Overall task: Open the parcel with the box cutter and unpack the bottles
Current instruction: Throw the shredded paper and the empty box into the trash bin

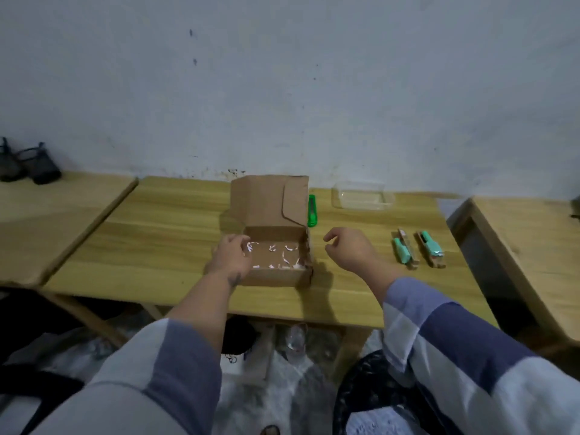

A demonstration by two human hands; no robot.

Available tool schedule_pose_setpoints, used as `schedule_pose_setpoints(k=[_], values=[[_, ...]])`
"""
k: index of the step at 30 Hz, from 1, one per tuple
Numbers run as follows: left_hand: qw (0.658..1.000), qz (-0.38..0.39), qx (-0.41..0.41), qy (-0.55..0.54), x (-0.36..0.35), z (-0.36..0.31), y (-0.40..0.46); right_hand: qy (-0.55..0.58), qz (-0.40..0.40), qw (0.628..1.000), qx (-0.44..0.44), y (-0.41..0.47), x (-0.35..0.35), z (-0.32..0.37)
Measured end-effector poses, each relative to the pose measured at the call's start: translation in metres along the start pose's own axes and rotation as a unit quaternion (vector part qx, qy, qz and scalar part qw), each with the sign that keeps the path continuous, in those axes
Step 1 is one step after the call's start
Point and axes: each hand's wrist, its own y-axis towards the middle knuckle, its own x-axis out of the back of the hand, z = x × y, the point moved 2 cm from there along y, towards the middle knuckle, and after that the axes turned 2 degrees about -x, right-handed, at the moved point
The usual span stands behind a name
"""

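Cataloguing from the brown cardboard parcel [273,246] outward, which I take as landmark: it sits mid-table, lid flap standing up at its far side, holding only white crumpled film or packing, no bottle that I can make out.

Item: two mint-green bottles in brown card backings [419,250], lying flat side by side, well to the right of the parcel. I judge these already unpacked.

Item: green box cutter [312,211], lying just beyond the parcel's far right corner; I cannot tell whether the blade is out.

Item: clear plastic tray [362,196], beyond and right of the parcel.

Item: left hand [230,255], fingers curled over the parcel's left wall; whether it pinches the card or the film I cannot tell.

Item: right hand [350,248], loosely curled, holding nothing, hovering just right of the parcel, between it and the bottles.

Risk, my judgement: the light parcel could slide or tip if the left hand tugs the wall; a sweeping right sleeve could knock the bottles.
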Motion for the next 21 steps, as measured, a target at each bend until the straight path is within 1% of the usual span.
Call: schedule_pose_setpoints(k=[5, 7, 9, 11, 13, 17, 21], values=[[0.995, 0.044, 0.091, -0.012, -0.005, 0.044, 0.048, 0.044, 0.014, 0.995, -0.083, 0.056, -0.047, 0.012], [0.991, 0.066, 0.101, -0.057, -0.013, 0.055, 0.064, 0.046, 0.025, 0.993, -0.108, 0.068, -0.065, 0.011], [0.989, 0.07, 0.082, -0.103, -0.019, 0.057, 0.074, 0.054, 0.017, 0.992, -0.109, 0.074, -0.076, 0.01], [0.99, 0.058, 0.048, -0.115, -0.023, 0.055, 0.083, 0.067, -0.009, 0.991, -0.112, 0.077, -0.082, 0.009], [0.992, 0.057, 0.008, -0.11, -0.024, 0.048, 0.088, 0.086, -0.033, 0.989, -0.119, 0.08, -0.084, 0.007], [0.995, 0.055, -0.049, -0.073, -0.029, 0.034, 0.089, 0.115, -0.05, 0.983, -0.135, 0.076, -0.079, 0.005], [0.994, 0.063, -0.053, -0.075, -0.035, 0.018, 0.082, 0.141, -0.068, 0.975, -0.16, 0.061, -0.067, -0.007]])
